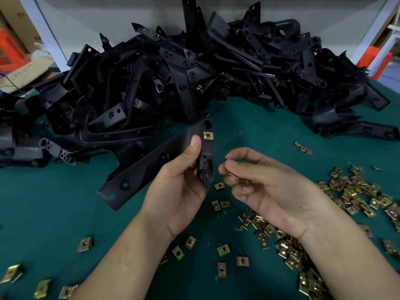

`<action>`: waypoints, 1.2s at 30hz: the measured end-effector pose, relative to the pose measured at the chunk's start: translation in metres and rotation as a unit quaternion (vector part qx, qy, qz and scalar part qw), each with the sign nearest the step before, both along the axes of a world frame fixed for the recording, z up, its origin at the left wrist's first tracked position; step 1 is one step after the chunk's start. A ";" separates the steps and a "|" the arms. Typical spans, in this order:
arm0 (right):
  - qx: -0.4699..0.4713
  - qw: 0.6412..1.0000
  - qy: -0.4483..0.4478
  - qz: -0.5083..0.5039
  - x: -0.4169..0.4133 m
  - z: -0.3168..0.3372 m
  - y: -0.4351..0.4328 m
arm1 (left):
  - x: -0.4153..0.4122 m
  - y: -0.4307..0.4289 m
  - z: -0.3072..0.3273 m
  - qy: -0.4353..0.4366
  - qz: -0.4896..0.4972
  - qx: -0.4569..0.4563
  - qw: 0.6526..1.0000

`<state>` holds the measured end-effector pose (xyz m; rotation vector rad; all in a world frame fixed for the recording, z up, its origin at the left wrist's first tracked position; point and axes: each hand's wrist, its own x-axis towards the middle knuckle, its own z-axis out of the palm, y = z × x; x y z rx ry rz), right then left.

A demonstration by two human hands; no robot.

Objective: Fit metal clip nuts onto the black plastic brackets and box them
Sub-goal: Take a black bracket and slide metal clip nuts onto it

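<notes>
Head view: left hand (184,187), fingers (195,141) curled round black bracket (151,169), raised above bench (54,213); one clip nut (208,135) fitted. Right hand (266,187) pinches second nut (232,175) just beside bracket. Risk: shallow pinch, nut may slip or seat crooked.

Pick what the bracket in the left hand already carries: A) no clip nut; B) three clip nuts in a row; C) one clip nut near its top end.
C: the bracket gripped by the left hand shows a single brass-coloured clip nut just below its top notch, while the right hand pinches a second clip nut, not yet fitted.
</notes>
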<state>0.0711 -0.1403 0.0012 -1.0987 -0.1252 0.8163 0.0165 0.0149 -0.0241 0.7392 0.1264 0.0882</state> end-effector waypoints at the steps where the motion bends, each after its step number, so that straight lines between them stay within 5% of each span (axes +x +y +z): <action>1: -0.004 1.000 0.004 -0.006 0.000 0.000 0.000 | 0.000 0.000 0.000 0.001 0.003 -0.003 1.000; 36: -0.008 1.000 -0.003 0.021 -0.001 -0.001 -0.001 | -0.002 -0.001 0.002 0.010 0.002 0.005 1.000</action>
